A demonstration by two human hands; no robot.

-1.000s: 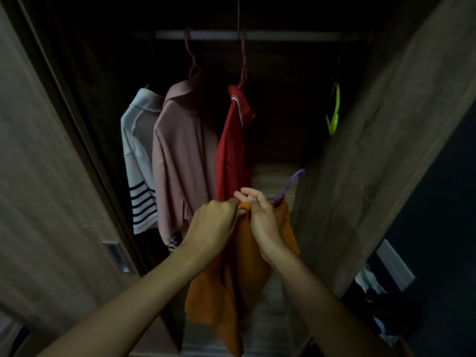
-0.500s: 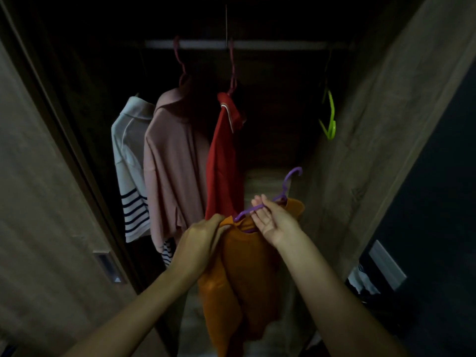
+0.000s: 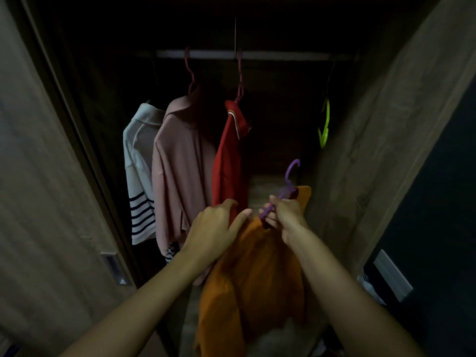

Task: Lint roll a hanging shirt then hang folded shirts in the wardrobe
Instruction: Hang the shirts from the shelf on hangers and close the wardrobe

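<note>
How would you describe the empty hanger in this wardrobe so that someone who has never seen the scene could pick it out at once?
Start at the wardrobe rail running across the top. Follow it right, past the white striped shirt, pink shirt and red shirt, to the far end beside the wooden side wall. There hangs the green hanger, the only bright green one, carrying no garment.

Open stretch of rail (image 3: 283, 56) between red shirt (image 3: 229, 155) and green hanger (image 3: 325, 124), dark gap below it free. Left half blocked by pink shirt (image 3: 180, 171) and striped white shirt (image 3: 139, 173). Wardrobe side panel (image 3: 381, 140) closes right; sliding door (image 3: 46, 176) closes left.
</note>
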